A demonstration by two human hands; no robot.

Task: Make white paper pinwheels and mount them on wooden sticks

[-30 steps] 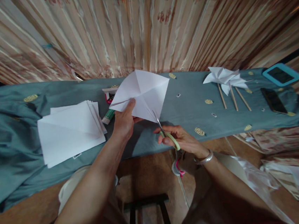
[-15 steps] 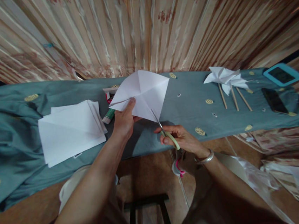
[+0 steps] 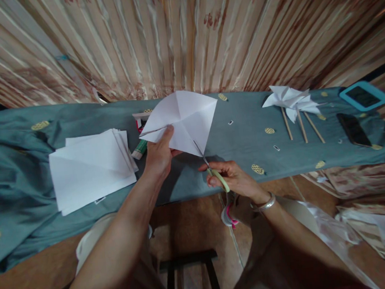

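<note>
A creased white sheet of paper (image 3: 193, 117) is held up over the cloth, gripped by my left hand (image 3: 160, 156) with the thumb on top and fingers underneath. A slit runs in from its left corner towards my thumb. My right hand (image 3: 231, 177) grips scissors (image 3: 220, 178) with pale green handles. Their blades lie at the sheet's near corner, pointing towards its creased middle. Part of the lower blade is hidden by the paper.
A stack of white paper (image 3: 92, 167) lies left, beside a green glue stick (image 3: 140, 149) and a small red-and-white box (image 3: 140, 121). Paper pinwheels (image 3: 292, 101) on sticks, a black phone (image 3: 352, 129) and a blue-framed device (image 3: 364, 95) lie right. A curtain (image 3: 175, 37) hangs behind.
The sheet and the scissors have shifted very slightly to the left. Both hands keep their grip, and the blades stay at the near corner.
</note>
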